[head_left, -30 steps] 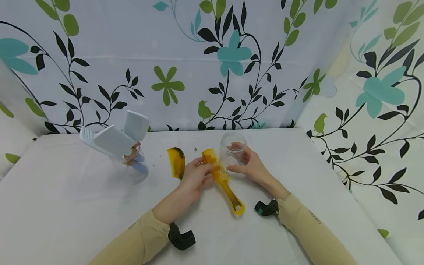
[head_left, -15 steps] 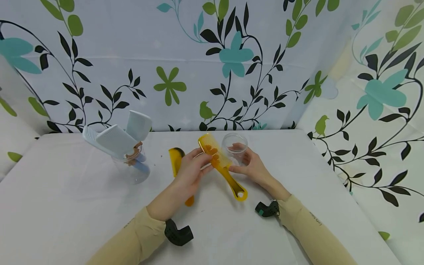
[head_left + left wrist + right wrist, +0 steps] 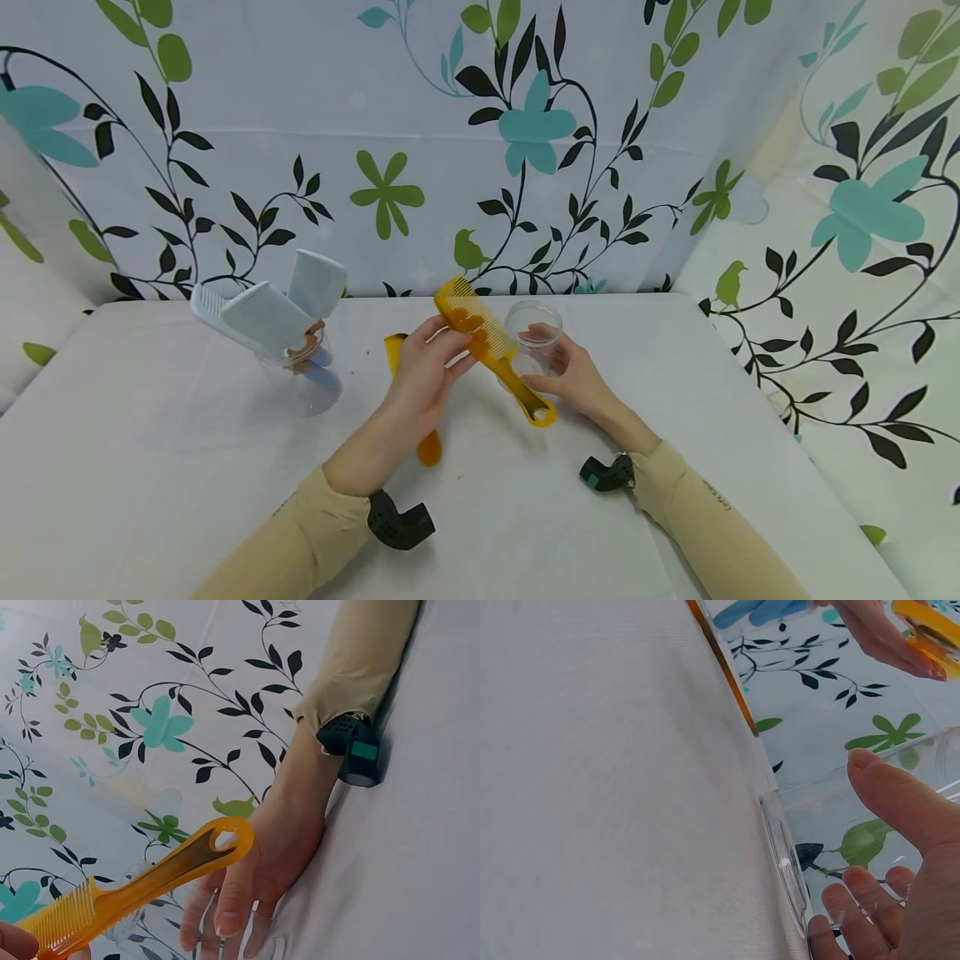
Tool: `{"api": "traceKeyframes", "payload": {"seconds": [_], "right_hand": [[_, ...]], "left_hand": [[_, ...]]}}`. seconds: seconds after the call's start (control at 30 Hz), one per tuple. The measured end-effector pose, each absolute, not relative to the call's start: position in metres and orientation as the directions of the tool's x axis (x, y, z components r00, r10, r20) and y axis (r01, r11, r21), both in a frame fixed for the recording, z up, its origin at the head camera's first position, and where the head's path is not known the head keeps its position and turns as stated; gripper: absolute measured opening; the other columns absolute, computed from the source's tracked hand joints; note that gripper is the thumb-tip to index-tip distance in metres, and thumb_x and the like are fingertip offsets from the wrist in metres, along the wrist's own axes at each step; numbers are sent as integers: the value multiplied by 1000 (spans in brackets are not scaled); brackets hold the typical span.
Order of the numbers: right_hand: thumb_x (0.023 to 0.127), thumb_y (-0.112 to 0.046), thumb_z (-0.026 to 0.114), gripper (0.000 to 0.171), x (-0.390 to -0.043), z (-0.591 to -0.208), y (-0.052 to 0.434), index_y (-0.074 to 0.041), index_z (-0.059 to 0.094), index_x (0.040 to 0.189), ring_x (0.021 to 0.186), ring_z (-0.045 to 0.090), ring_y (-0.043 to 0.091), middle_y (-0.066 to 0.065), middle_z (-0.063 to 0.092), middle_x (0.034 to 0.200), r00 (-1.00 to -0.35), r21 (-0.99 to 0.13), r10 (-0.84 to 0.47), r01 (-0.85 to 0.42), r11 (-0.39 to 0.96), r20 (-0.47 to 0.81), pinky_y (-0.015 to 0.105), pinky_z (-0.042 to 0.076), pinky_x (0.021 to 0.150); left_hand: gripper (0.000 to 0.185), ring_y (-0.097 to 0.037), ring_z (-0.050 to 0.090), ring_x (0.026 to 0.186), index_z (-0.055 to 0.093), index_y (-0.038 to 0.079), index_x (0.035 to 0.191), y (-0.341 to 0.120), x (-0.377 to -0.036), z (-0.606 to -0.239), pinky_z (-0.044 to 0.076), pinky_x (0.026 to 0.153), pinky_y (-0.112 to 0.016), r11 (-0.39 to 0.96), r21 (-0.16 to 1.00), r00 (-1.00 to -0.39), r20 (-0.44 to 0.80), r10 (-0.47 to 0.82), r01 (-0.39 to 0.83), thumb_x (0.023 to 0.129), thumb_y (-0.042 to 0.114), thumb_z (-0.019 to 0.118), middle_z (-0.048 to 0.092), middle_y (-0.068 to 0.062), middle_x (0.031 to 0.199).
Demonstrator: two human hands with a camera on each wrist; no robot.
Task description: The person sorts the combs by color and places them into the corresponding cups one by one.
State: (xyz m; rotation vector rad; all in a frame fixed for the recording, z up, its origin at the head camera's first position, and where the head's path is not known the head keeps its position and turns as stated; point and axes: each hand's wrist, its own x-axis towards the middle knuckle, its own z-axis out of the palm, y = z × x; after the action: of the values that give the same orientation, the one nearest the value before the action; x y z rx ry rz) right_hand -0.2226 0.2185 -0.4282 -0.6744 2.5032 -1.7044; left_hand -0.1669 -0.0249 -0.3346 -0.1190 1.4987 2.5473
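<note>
My left hand [image 3: 416,379] pinches an amber-yellow comb [image 3: 517,387] by its toothed end, fingers and thumb near the spine. The comb is raised and slants, its holed handle pointing down to the right; the left wrist view also shows this handle [image 3: 172,866]. My right hand [image 3: 573,375] curls round a clear jar [image 3: 534,315] standing upright on the table. In the right wrist view, thumb and fingers lie on either side of the jar's clear wall [image 3: 817,817]. The comb's handle is close in front of the jar. No contents show in that jar.
A second amber comb [image 3: 430,448] lies on the white table [image 3: 187,500], partly hidden by my left hand and wrist. To the left stands another clear jar [image 3: 318,392] with several pale blue combs [image 3: 270,317]. A patterned curtain [image 3: 300,108] hangs behind the table.
My left hand has lifted the amber comb up and away, and turned it so its toothed end points further left. The second comb's handle has come into sight. My right hand stays on the jar.
</note>
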Motion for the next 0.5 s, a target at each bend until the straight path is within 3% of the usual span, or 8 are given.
{"api": "traceKeyframes", "payload": {"seconds": [0.5], "right_hand": [[83,-1,75,70,-226,-431,220,-2,42,146,135,48,32,13,54,144,-886,-893,-386,-371,256,257,50,33,119]], "left_hand": [[32,-22,59,117,53,3,130,-29,-166,-325,55,99,-29,-504,862,-998,-53,30,-61,98,1,54,58,-11,129]]}}
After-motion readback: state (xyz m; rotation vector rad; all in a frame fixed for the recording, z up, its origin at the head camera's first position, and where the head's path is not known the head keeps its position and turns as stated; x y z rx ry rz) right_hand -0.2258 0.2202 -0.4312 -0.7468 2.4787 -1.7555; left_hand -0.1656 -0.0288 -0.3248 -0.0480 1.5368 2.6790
